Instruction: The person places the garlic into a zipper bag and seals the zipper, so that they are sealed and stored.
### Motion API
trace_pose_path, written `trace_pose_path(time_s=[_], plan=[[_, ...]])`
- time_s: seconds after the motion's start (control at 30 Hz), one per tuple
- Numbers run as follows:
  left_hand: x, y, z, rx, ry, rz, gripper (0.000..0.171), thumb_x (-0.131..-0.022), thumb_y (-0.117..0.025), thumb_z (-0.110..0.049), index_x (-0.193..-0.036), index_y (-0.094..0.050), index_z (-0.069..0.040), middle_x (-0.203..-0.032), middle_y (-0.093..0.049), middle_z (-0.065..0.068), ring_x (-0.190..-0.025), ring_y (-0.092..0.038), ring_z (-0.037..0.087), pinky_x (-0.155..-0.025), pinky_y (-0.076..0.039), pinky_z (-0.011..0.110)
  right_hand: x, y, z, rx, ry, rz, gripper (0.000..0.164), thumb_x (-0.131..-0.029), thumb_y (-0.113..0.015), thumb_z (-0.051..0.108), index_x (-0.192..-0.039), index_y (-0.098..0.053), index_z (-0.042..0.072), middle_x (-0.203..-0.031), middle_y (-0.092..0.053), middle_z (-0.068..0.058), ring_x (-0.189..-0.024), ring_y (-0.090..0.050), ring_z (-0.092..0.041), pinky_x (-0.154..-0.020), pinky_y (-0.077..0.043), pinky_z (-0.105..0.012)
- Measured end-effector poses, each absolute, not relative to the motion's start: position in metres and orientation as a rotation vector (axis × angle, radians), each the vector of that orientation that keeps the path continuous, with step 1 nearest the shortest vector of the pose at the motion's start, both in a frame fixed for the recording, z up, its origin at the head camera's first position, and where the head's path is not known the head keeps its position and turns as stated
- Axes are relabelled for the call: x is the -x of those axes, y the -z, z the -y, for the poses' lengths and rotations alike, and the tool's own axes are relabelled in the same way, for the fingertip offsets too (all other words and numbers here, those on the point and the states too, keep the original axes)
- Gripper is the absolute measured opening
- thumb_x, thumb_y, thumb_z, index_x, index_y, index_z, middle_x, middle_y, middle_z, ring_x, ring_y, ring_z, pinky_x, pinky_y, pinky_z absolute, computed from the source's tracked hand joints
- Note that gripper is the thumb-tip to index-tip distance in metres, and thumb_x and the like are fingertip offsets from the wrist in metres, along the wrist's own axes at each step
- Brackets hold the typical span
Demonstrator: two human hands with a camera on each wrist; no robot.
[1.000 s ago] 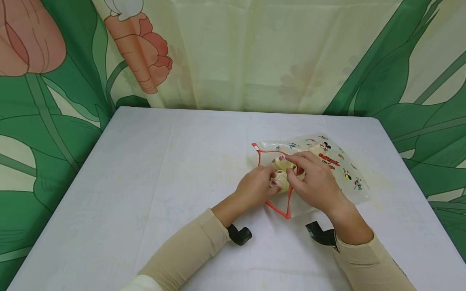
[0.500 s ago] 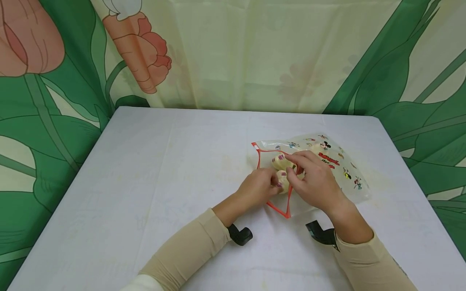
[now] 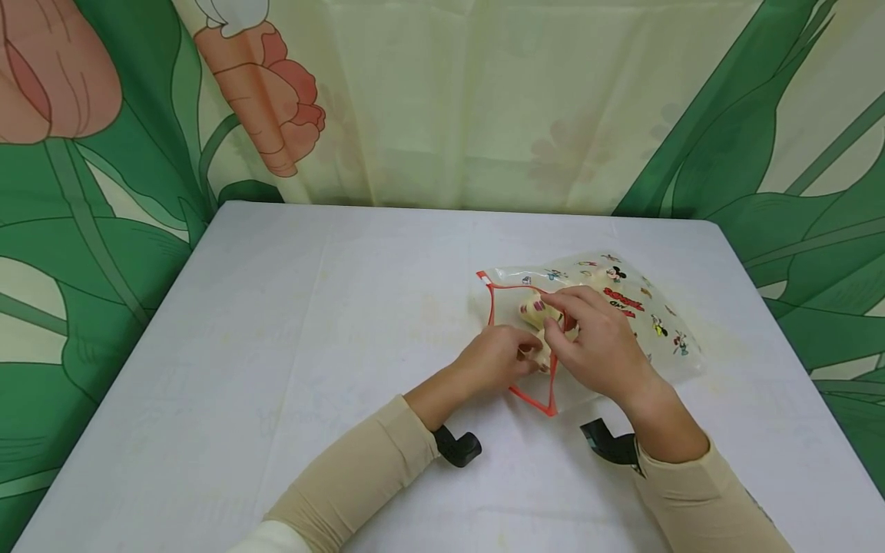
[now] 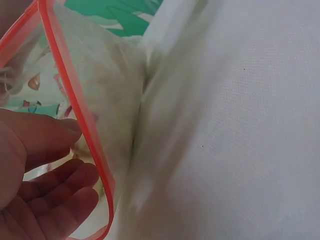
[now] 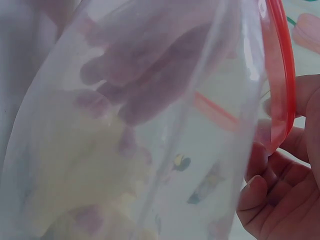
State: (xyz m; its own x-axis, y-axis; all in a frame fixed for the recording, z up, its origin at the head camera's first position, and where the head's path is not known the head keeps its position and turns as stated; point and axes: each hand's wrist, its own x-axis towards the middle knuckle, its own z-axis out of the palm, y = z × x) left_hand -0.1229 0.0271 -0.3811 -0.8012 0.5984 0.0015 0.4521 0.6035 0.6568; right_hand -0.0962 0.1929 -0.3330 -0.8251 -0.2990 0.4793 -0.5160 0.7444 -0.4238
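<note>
A clear zip bag point(image 3: 667, 365) with a red zip edge point(image 3: 532, 399) and small cartoon prints lies at the right of the table, its mouth facing left. Inside are pale yellow objects point(image 3: 534, 311) with purple spots; their kind does not show. My left hand point(image 3: 492, 357) reaches into the mouth, thumb and fingers apart. Through the cloudy plastic in the right wrist view, its fingers point(image 5: 150, 85) extend over the pale yellow objects. My right hand point(image 3: 601, 338) pinches the upper zip edge and keeps the mouth apart; in the right wrist view its fingers point(image 5: 255, 192) curl at the red strip.
A white cloth covers the table point(image 3: 346, 307). Behind it hangs a curtain point(image 3: 442, 100) with leaf and flower prints. Black wrist mounts point(image 3: 458, 448) stick out from both sleeves.
My left hand has moved slightly right and deeper into the bag mouth; its fingers have spread from the nearer pale yellow object, which has shifted inward. The right hand keeps its place.
</note>
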Motion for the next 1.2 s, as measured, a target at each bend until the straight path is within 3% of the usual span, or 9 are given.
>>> trace_pose_path(time_s=[0.23, 0.63, 0.77, 1.2], plan=[[0.124, 0.381, -0.027, -0.876, -0.943, -2.598, 0.032, -0.090, -0.075, -0.015, -0.122, -0.073, -0.012, -0.104, -0.072, -0.001, -0.094, -0.064, 0.008, -0.080, -0.049, 0.015, 0.096, 0.332, -0.193, -0.619, -0.785, 2.575, 0.028, -0.085, -0.068, 0.000, -0.113, -0.073, 0.000, -0.108, -0.065, -0.009, -0.075, -0.056, -0.014, -0.057, -0.048, -0.030], [0.127, 0.369, -0.013, -0.743, -1.053, -2.567, 0.047, -0.089, -0.076, -0.019, -0.134, -0.064, -0.011, -0.106, -0.071, 0.003, -0.090, -0.065, 0.008, -0.073, -0.050, 0.015, 0.098, 0.332, -0.192, -0.617, -0.790, 2.586, 0.029, -0.086, -0.069, 0.001, -0.115, -0.072, 0.000, -0.109, -0.065, -0.010, -0.075, -0.057, -0.014, -0.058, -0.049, -0.031], [0.127, 0.361, -0.003, -0.705, -1.093, -2.552, 0.050, -0.090, -0.077, -0.020, -0.137, -0.061, -0.011, -0.113, -0.068, 0.005, -0.096, -0.064, 0.010, -0.077, -0.051, 0.017, 0.098, 0.333, -0.192, -0.625, -0.785, 2.578, 0.029, -0.085, -0.069, 0.001, -0.114, -0.073, -0.001, -0.108, -0.065, -0.010, -0.075, -0.057, -0.015, -0.058, -0.050, -0.031], [0.129, 0.348, 0.021, -0.723, -1.247, -2.552, 0.046, -0.091, -0.075, -0.017, -0.133, -0.063, -0.004, -0.120, -0.067, 0.011, -0.103, -0.064, 0.018, -0.085, -0.052, 0.024, 0.098, 0.333, -0.192, -0.604, -0.796, 2.622, 0.030, -0.086, -0.068, 0.002, -0.116, -0.072, 0.000, -0.111, -0.064, -0.010, -0.078, -0.057, -0.016, -0.059, -0.050, -0.031]])
